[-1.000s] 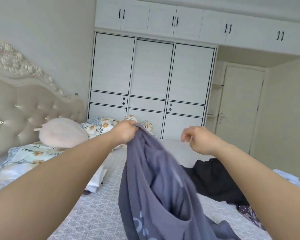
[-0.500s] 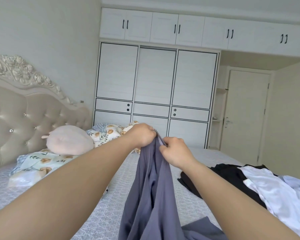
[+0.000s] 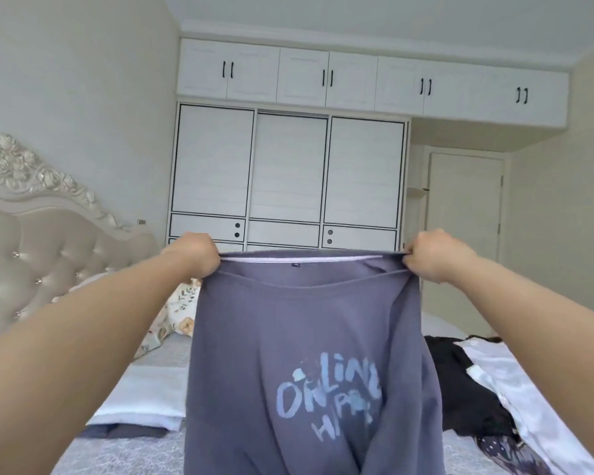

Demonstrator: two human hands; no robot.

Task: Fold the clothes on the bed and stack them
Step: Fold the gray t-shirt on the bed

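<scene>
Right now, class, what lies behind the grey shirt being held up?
Behind the grey shirt, the bed runs back toward the wardrobe. Folded white cloth shows at its left, black clothes at its right. The bed directly behind it is covered.

A home bedroom: a bed (image 3: 144,450) with a tufted, carved headboard (image 3: 45,234); a white built-in wardrobe (image 3: 288,173) along the far wall; a closed door (image 3: 465,228) beside it.

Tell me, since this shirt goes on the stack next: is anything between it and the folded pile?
Nothing visible. The shirt hangs from both hands, left hand, right hand, and the pile lies uncovered on the bed, lower left.
</scene>
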